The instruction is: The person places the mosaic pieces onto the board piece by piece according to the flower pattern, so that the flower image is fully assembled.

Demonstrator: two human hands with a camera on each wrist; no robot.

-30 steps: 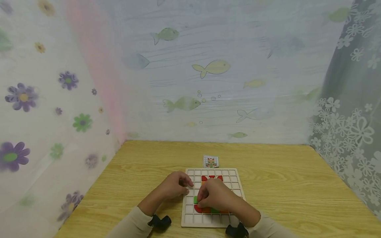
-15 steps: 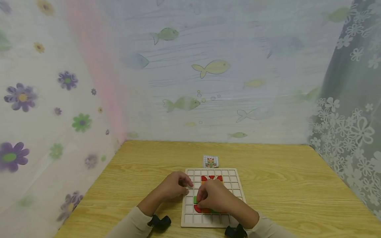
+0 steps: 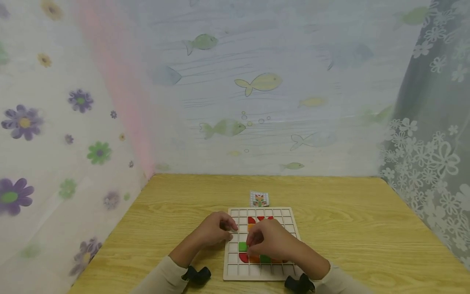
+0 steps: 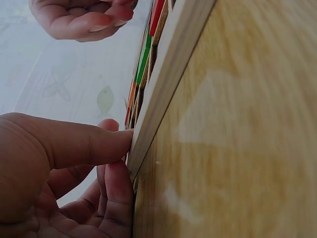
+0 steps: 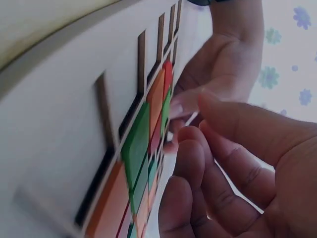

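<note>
A wooden grid board point(image 3: 233, 270) lies flat, with coloured tiles in some of its square cells. My left hand point(image 3: 216, 228) holds the board's left rim; in the left wrist view its thumb point(image 4: 99, 145) presses the edge. Over the board hovers my right hand point(image 3: 271, 243), its thumb and fingers loosely curved with nothing visible between them. Just left of its fingertips sits a green square tile point(image 3: 242, 246). Below that are a red rounded tile point(image 3: 244, 257), an orange tile point(image 3: 254, 259) and a green tile point(image 3: 265, 259). The right hand hides part of the pattern.
A small printed card point(image 3: 259, 199) showing a coloured pattern on a grid lies behind the board. The wood-grain table point(image 3: 349, 228) stretches to both sides. A curtain point(image 3: 220, 102) with fish drawings hangs along the back, with flower prints at the sides.
My right hand has lifted slightly and shifted right, off the green square tile, uncovering more of it. The left hand stays at the board's rim.
</note>
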